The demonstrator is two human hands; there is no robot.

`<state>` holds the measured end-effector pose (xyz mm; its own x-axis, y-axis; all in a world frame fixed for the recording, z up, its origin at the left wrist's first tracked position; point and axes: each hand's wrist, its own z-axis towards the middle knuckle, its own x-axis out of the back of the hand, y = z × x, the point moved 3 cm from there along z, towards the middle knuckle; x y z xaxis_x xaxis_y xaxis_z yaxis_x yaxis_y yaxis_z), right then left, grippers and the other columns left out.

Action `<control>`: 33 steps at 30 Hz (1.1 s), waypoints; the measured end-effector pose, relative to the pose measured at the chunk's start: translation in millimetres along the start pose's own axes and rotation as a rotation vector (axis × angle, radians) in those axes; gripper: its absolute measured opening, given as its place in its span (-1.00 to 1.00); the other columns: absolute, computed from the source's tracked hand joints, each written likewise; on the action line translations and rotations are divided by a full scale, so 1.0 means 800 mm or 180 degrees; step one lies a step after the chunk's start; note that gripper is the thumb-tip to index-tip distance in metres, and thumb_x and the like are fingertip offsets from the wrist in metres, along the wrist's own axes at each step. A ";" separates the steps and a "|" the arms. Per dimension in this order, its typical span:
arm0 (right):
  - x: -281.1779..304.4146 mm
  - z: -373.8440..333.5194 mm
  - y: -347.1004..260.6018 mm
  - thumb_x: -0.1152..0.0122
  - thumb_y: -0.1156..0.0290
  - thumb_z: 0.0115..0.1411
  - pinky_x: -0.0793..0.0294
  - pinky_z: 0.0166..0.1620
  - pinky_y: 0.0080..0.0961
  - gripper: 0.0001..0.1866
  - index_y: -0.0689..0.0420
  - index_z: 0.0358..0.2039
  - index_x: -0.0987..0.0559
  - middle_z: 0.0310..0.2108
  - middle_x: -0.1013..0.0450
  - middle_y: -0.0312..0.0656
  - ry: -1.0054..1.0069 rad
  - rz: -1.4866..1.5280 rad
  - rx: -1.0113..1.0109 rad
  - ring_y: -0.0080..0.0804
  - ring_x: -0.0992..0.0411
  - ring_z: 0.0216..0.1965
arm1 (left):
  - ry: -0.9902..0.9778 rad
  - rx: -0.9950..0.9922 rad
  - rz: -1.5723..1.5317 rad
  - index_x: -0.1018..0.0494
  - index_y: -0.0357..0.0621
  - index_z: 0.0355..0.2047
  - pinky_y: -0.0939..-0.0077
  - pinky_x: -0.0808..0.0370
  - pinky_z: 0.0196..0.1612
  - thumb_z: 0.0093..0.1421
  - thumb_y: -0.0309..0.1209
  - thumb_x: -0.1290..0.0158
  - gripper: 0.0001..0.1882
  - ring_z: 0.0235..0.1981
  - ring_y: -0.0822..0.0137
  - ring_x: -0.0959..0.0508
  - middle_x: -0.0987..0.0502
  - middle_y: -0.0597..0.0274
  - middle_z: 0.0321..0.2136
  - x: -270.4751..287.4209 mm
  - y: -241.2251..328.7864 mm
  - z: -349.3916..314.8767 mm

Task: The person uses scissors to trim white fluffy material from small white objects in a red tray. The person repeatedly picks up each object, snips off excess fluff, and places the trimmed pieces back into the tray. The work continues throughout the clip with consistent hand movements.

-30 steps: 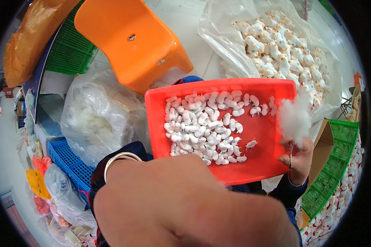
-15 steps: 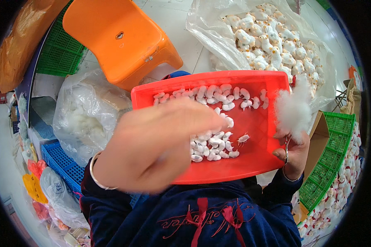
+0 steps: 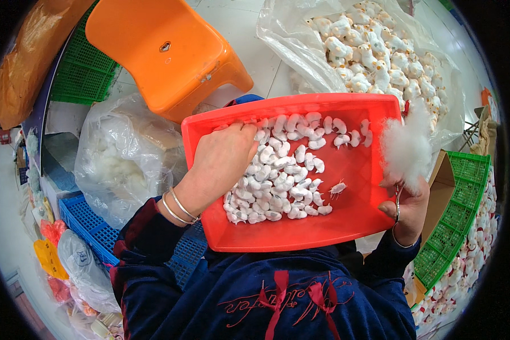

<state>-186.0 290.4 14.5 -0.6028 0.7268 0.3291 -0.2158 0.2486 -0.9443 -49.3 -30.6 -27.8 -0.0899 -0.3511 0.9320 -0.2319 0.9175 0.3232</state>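
A red plastic bin lies across my lap, with small stuffed white fabric pieces piled in its left and middle. My left hand reaches into its far left part. Its fingers are curled down among the pieces, their tips hidden. At the bin's right end, my right hand is closed around a metal tool with a loop handle, its kind unclear. A large tuft of white stuffing stands above that hand. One piece with loose threads lies apart on the bin's floor.
Beyond the bin, an orange stool stands left of a clear bag of white plush toys. A clear bag of stuffing and a blue crate are at my left. A green crate and cardboard box are at right.
My left hand, blurred above the bin before, has moved away and down into its far left part. More of the white pieces show now. The right hand keeps its hold.
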 end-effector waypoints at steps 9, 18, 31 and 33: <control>0.001 -0.001 0.005 -0.70 0.04 -0.24 -0.20 -0.46 -0.51 -0.44 0.25 -0.41 -0.68 -0.61 -0.35 -0.35 0.0050 0.0017 0.0053 -0.52 -0.33 -0.55 | -0.0221 0.0125 -0.0042 -0.53 -0.21 -0.32 0.05 -0.55 -0.27 0.28 -0.26 -0.10 -0.76 -0.30 -0.05 -0.64 -0.61 -0.02 -0.37 0.005 -0.005 -0.003; 0.003 0.000 0.003 -0.69 0.01 -0.24 -0.29 -0.42 -0.48 -0.44 0.23 -0.42 -0.68 -0.58 -0.42 -0.31 -0.0037 -0.0177 0.0044 -0.45 -0.39 -0.53 | -0.0103 0.0065 0.0107 -0.56 -0.20 -0.31 0.06 -0.55 -0.32 0.28 -0.20 -0.12 -0.72 -0.36 -0.05 -0.65 -0.63 -0.02 -0.42 0.028 0.001 -0.004; 0.006 -0.005 0.004 -0.69 0.07 -0.22 -0.45 -0.23 -0.43 -0.44 0.24 -0.36 -0.66 -0.41 -0.56 -0.18 -0.0172 -0.0292 0.0036 -0.28 -0.55 -0.36 | 0.0012 -0.0407 0.0491 -0.57 -0.21 -0.48 0.12 -0.56 -0.44 0.24 -0.21 -0.13 -0.69 -0.50 0.01 -0.65 -0.59 -0.02 -0.60 -0.016 0.010 0.040; 0.007 -0.005 0.005 -0.69 0.07 -0.22 -0.46 -0.22 -0.43 -0.44 0.25 -0.35 -0.66 -0.40 -0.57 -0.18 -0.0191 -0.0295 0.0024 -0.28 -0.55 -0.36 | -0.0068 -0.0341 0.0530 -0.57 -0.20 -0.47 0.12 -0.57 -0.43 0.24 -0.23 -0.13 -0.72 -0.50 0.01 -0.66 -0.59 -0.01 -0.59 -0.016 0.010 0.039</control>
<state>-187.0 298.1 12.5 -0.6249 0.6613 0.4150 -0.2783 0.3079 -0.9098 -80.0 -24.3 -42.0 -0.1394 -0.1956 0.9707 -0.1077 0.9775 0.1815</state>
